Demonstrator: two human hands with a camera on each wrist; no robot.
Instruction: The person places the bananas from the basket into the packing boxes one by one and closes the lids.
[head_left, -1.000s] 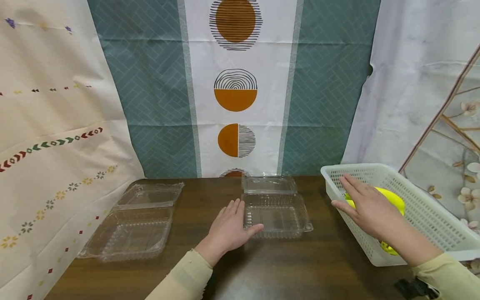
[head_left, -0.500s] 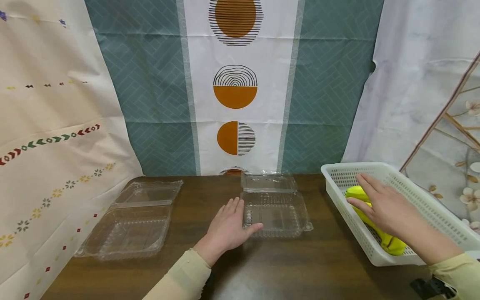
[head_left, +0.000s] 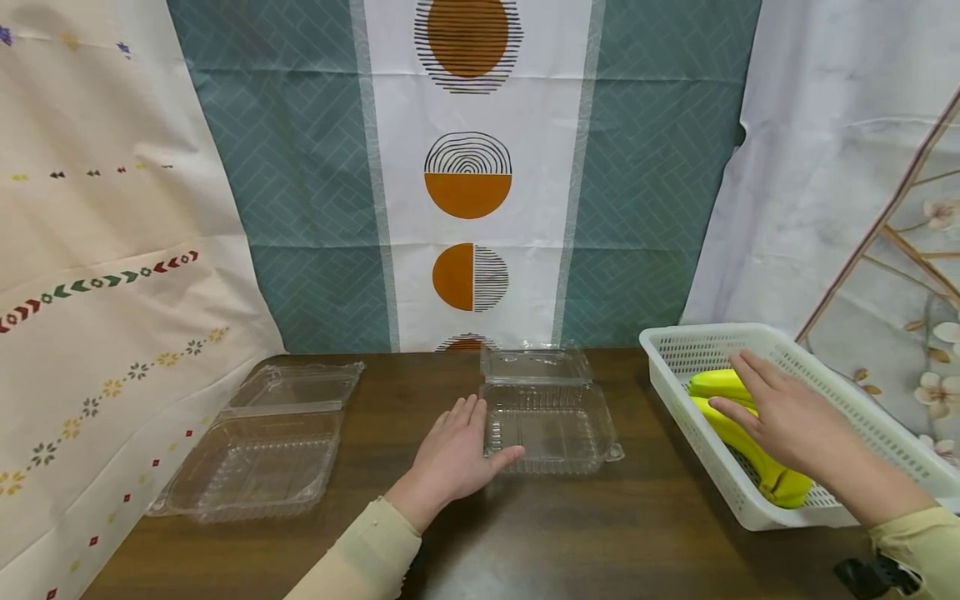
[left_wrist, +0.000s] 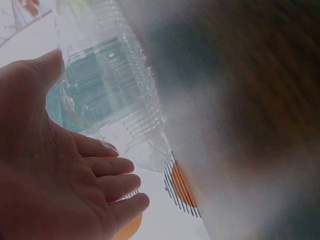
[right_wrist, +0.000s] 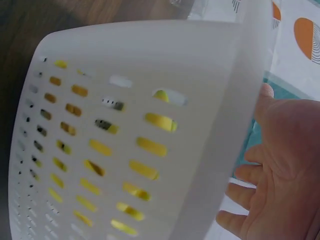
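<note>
With fingers straight, my left hand [head_left: 455,454] lies at the left edge of an opened clear plastic clamshell container [head_left: 551,425], the thumb reaching across its near left corner. In the left wrist view that hand [left_wrist: 60,165] is flat, palm showing, right by the clear container [left_wrist: 112,90]. My right hand [head_left: 798,417] hovers over a white slotted basket [head_left: 723,479], fingers extended and holding nothing. Below it lie yellow bananas [head_left: 750,446], partly covered by the hand. The right wrist view shows the basket wall [right_wrist: 210,65] between the camera and the bananas, with the right hand [right_wrist: 287,165] beyond its rim.
A second opened clear clamshell container [head_left: 258,467] rests on the brown wooden table [head_left: 570,533] at the left. Patterned cloths hang behind and at both sides, the left one [head_left: 97,333] reaching down to the table.
My right hand has moved to the right above the basket, uncovering more of the bananas. The left hand stays in place beside the container.
</note>
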